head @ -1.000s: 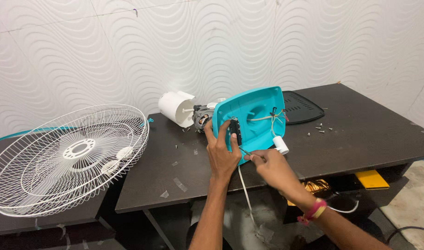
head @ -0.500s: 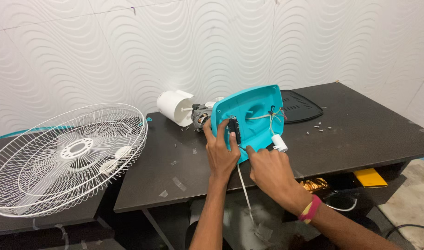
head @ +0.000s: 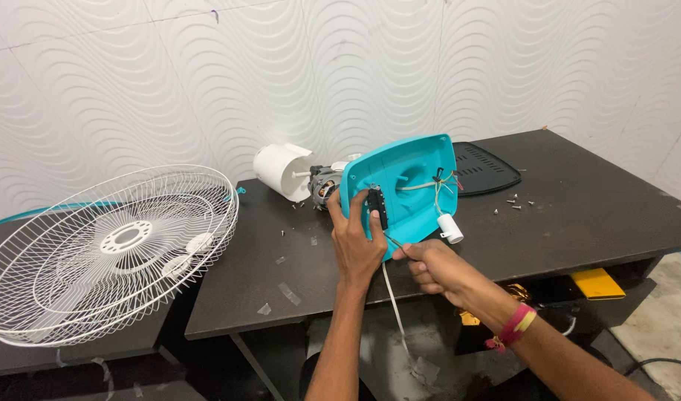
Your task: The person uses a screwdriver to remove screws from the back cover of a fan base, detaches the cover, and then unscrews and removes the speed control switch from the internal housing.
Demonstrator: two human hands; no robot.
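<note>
A teal fan base shell [head: 411, 186] stands on edge on the dark table [head: 578, 215], its hollow inside facing me, with wires and a small white capacitor [head: 451, 229] hanging from it. My left hand [head: 357, 241] grips the shell's left edge beside a black switch block [head: 376, 208]. My right hand [head: 429, 266] is closed on a thin screwdriver [head: 394, 243] whose tip points at the shell's lower edge. A white flat cord [head: 394, 304] hangs off the table front. Behind the shell lie the fan motor [head: 323, 187] and a white motor cover [head: 280, 172].
A white wire fan grille [head: 110, 252] lies on a lower table at the left. A black perforated base plate [head: 485, 169] sits behind the shell. Several loose screws [head: 515, 202] lie to the right. A yellow object [head: 599, 282] rests on the shelf below.
My right hand has shifted slightly left and down along the shell's lower edge with the screwdriver. My left hand keeps its grip on the shell.
</note>
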